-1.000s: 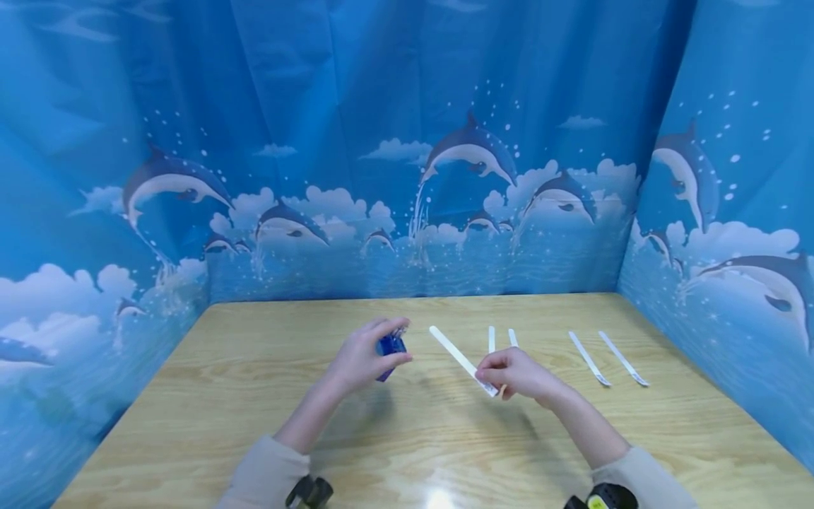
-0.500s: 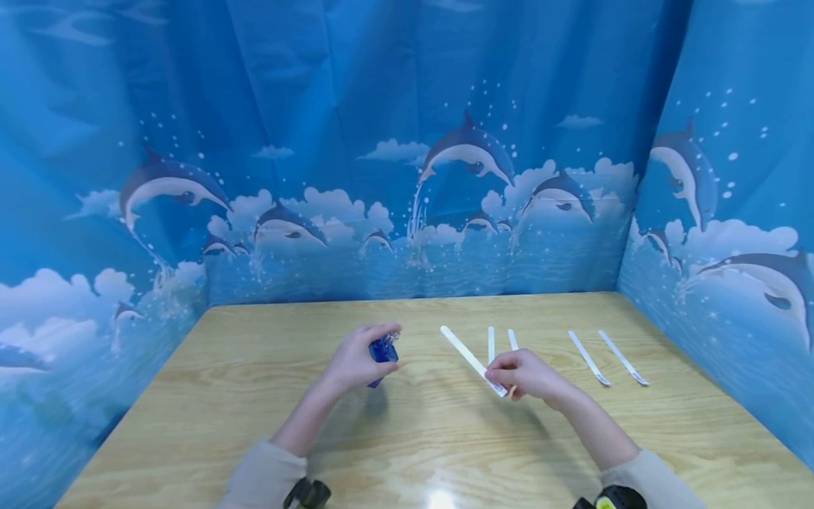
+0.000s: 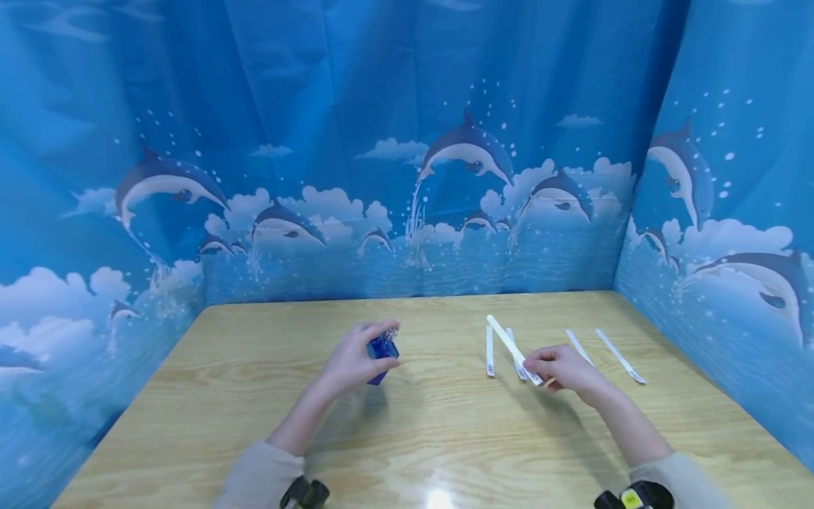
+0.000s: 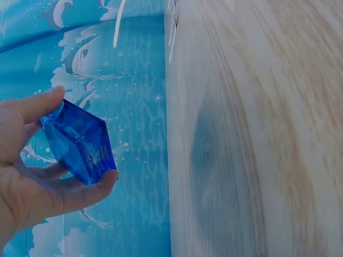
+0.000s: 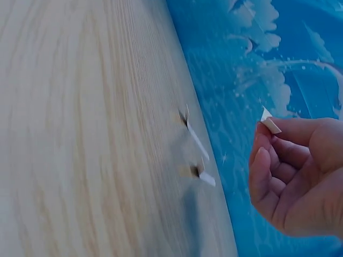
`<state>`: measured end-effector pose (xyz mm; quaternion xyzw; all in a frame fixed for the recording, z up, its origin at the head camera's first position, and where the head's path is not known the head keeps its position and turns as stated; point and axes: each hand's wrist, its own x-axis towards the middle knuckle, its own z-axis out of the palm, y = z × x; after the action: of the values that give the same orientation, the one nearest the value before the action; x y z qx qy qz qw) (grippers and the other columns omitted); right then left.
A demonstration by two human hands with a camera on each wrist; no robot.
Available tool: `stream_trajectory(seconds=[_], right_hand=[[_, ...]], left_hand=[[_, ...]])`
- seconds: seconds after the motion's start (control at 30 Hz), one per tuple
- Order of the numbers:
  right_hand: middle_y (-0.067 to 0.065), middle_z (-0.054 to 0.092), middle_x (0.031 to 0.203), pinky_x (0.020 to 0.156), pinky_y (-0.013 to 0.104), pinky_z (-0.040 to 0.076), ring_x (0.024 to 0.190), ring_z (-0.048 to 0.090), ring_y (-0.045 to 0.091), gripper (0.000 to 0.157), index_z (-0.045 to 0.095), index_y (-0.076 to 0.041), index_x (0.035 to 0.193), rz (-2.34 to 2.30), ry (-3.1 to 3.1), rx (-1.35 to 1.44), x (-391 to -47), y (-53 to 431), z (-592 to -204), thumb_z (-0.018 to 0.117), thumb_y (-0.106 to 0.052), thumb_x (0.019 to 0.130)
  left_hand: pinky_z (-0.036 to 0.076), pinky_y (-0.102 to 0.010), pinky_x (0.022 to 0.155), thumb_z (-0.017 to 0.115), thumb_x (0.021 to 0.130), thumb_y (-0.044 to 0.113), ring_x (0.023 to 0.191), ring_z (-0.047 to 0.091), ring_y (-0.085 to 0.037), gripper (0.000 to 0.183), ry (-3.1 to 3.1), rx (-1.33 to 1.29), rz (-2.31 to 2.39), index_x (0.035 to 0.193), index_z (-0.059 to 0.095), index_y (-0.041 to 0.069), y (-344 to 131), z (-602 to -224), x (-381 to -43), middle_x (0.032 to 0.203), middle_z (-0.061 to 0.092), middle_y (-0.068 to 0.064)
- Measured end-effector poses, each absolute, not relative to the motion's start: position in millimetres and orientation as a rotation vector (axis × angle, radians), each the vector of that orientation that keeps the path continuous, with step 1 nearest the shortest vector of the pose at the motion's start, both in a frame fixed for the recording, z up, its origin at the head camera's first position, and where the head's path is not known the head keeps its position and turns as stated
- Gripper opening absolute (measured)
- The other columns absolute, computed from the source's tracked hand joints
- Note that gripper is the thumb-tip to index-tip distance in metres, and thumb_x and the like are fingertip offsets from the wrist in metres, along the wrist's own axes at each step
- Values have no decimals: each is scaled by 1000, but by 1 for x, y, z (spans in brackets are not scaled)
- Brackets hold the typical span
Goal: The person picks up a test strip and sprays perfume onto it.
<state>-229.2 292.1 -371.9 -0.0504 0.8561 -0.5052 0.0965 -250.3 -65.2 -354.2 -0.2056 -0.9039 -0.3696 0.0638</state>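
Note:
My left hand (image 3: 352, 362) grips a blue faceted glass perfume bottle (image 3: 383, 346) between thumb and fingers, above the table's middle. In the left wrist view the bottle (image 4: 80, 140) is tilted, with the thumb and fingertips at its opposite ends. My right hand (image 3: 566, 369) pinches the near end of a white paper strip (image 3: 504, 339), which slants away to the upper left. The right wrist view shows that strip (image 5: 271, 125) nearly end-on at the fingertips. Below the held strip, two similar strips lie on the table, one of them (image 3: 490, 352) fully visible and the other partly hidden.
Farther right lie two more white strips, the inner strip (image 3: 579, 346) partly behind my right hand and the outer strip (image 3: 620, 357) in full view. A blue dolphin-print curtain (image 3: 407, 268) stands along the back and sides of the wooden table (image 3: 407, 438).
My right hand has moved right with its strip, now over the middle pair of strips. My left hand has shifted slightly left with the bottle and then stayed nearly still.

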Motion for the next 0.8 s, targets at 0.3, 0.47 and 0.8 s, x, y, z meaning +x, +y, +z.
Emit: stream_trajectory(seconds=[0.3, 0.47, 0.8], right_hand=[[-3, 51, 68, 55, 21, 49, 61, 51, 4, 33, 52, 21, 107, -1635, 2558, 56, -234, 323, -378, 53, -8, 91], [-3, 53, 68, 56, 21, 50, 61, 52, 4, 28, 54, 18, 104, -1679, 2531, 114, -236, 336, -383, 53, -7, 91], [-4, 56, 64, 54, 21, 50, 58, 54, 3, 23, 58, 16, 98, -1703, 2529, 191, -240, 350, -391, 54, -5, 90]], left_hand=[[48, -50, 81, 77, 77, 25, 107, 54, -35, 56, -2723, -627, -1127, 129, 55, 24, -65, -352, -249, 125, 52, -13], [48, -50, 82, 77, 77, 24, 107, 54, -35, 55, -2702, -641, -1134, 128, 56, 23, -66, -351, -249, 125, 52, -14], [49, -50, 80, 78, 76, 24, 107, 53, -37, 56, -2703, -639, -1124, 128, 56, 23, -69, -351, -249, 125, 52, -16]])
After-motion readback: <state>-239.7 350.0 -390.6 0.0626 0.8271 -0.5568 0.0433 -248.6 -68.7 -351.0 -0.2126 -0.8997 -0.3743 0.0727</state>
